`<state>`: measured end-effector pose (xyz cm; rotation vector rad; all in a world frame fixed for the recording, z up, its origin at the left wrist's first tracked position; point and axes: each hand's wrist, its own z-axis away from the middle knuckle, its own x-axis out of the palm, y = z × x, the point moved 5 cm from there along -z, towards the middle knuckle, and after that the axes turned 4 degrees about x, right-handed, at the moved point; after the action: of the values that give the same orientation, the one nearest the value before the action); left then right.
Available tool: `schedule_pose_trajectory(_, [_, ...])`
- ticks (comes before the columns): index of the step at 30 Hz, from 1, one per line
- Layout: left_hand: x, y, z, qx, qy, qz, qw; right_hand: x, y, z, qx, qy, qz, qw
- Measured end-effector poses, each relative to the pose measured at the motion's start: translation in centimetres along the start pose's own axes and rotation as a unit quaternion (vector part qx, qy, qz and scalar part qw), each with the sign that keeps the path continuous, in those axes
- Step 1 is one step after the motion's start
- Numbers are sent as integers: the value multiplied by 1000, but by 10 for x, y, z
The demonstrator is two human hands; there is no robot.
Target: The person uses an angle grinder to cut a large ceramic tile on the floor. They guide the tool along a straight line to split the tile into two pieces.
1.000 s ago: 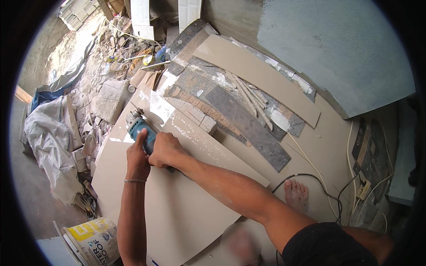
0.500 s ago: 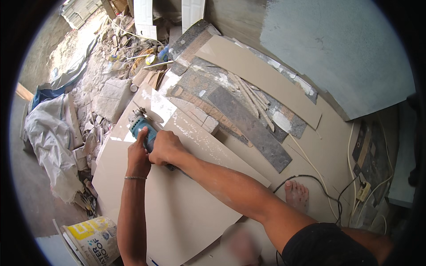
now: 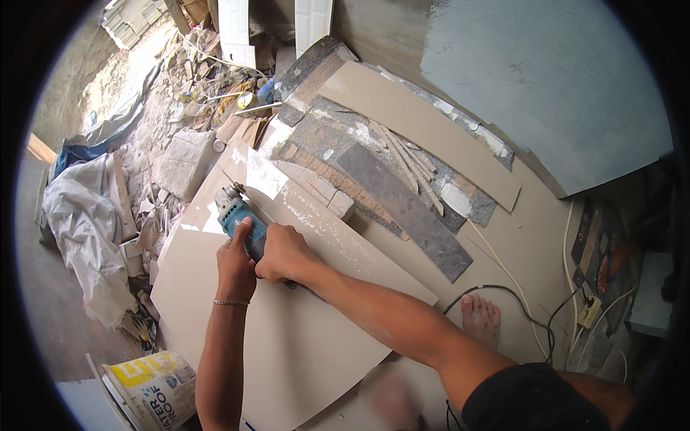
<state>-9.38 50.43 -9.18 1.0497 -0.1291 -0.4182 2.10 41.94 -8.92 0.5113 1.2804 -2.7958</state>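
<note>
Both hands hold a teal angle grinder (image 3: 233, 213) over a large beige tile (image 3: 316, 352). My left hand (image 3: 236, 269) is closed around the near left side of its body, thumb laid along the top. Wrapped round the rear of the body from the right is my right hand (image 3: 286, 253). The grinder's metal head points away from me, with its thin cutting disc standing near the tile's far left part. Whether the disc touches the tile I cannot tell. Pale dust and white glare lie on the tile beyond the grinder.
Rubble (image 3: 172, 129) and a white sack (image 3: 86, 237) lie at left, a bucket (image 3: 154, 388) near left. A long beige tile strip (image 3: 431, 129), a dark grey strip (image 3: 406, 208) and thin offcuts lie at right. A black cord (image 3: 528, 305) runs past my bare foot (image 3: 480, 316).
Both hands and the grinder have shifted slightly right and toward me across the tile. The disc shows more edge-on now. The grip is the same.
</note>
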Motion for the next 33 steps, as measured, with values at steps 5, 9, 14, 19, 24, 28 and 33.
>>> schedule_pose_trajectory(5, [6,-3,15,-8,2,6,1000,-3,8,14,1,-5,-1,1000])
schedule_pose_trajectory(9, [12,-8,25,3,20,2,1000,-3,14,23,7,10,-15,1000])
schedule_pose_trajectory(14, [17,-12,33,7,17,3,1000,-2,20,27,9,3,-11,1000])
schedule_pose_trajectory(19, [17,-12,32,18,12,6,1000,-3,19,27,9,15,-12,1000])
schedule_pose_trajectory(24, [10,-10,21,5,6,6,1000,-3,14,22,8,17,-13,1000])
schedule_pose_trajectory(28, [5,-9,13,0,-2,16,1000,-2,10,16,19,13,-13,1000])
schedule_pose_trajectory(33, [2,-9,7,-2,-6,11,1000,-1,7,10,16,11,-7,1000])
